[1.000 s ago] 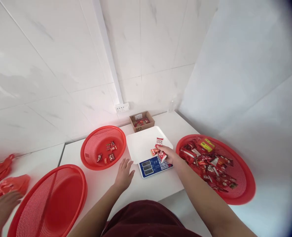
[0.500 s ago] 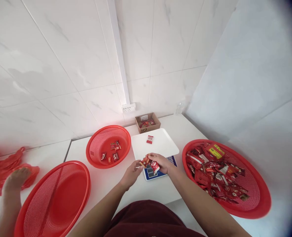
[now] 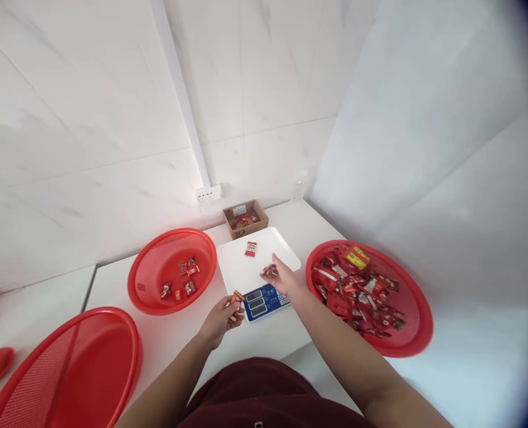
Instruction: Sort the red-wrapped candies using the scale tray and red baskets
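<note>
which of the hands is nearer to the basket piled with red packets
Right. The right hand is over the near right part of the scale, left of the basket; the left hand is farther off, by the scale's near left corner.

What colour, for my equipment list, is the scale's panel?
The scale's panel is blue, best seen in the head view.

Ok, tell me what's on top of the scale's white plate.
One red-and-white packet lies on the white plate; the right hand and its held packet hide anything beneath them.
</note>
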`<state>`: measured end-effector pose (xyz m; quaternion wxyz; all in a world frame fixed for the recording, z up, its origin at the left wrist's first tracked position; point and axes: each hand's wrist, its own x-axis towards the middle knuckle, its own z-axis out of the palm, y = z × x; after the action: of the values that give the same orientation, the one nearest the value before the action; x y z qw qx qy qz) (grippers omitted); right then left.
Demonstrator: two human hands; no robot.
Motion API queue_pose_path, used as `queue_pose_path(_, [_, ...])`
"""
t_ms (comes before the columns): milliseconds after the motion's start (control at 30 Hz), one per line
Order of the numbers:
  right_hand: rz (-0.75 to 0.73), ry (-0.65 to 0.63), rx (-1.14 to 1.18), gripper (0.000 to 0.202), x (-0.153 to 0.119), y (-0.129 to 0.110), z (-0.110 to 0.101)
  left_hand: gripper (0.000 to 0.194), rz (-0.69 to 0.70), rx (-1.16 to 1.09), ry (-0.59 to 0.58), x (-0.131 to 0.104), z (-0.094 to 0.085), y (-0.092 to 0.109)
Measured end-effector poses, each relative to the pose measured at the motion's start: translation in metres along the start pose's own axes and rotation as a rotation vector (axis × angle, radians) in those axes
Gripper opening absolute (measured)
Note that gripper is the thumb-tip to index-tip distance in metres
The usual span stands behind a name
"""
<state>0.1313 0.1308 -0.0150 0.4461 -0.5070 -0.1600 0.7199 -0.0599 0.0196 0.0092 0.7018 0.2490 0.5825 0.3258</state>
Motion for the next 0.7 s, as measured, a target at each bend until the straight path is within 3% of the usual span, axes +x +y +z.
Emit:
queue_pose_path(67, [-0.063,0.015,-0.047,0.029,0.001,-0.011,-0.005,0.043,-0.012,0.001,0.006,-0.002,-0.002,-0.001])
queue_pose_path(133, [-0.189,0.11,-0.225,0.042,0.0,-0.019,-0.022,0.045,-0.022,0.005,0.015,-0.003,-0.005,-0.002])
queue_pose_path(233, [-0.48,0.381,-0.651,0.053,-0.004,-0.028,-0.071,0.046,-0.04,0.005,0.043,-0.004,-0.01,-0.005])
queue_pose_path(300, [-0.58,0.56,-0.97,0.055,-0.007,-0.031,-0.11,0.047,-0.051,-0.009,0.058,-0.003,-0.014,-0.008])
queue_pose_path(400, [-0.441,0.584,-1.387,0.058,-0.014,-0.028,-0.158,0.048,-0.06,-0.018,0.057,-0.002,-0.017,-0.011])
queue_pose_path(467, [-0.353,0.551,-1.567,0.057,-0.019,-0.024,-0.174,0.049,-0.062,-0.012,0.043,-0.001,-0.017,-0.012])
queue_pose_path(600, [-0.344,0.594,-1.621,0.047,-0.027,-0.02,-0.179,0.049,-0.068,-0.004,0.028,0.0,-0.014,-0.011])
queue_pose_path(700, [-0.459,0.683,-1.314,0.046,-0.024,-0.024,-0.176,0.048,-0.066,-0.005,0.018,-0.001,-0.012,-0.013])
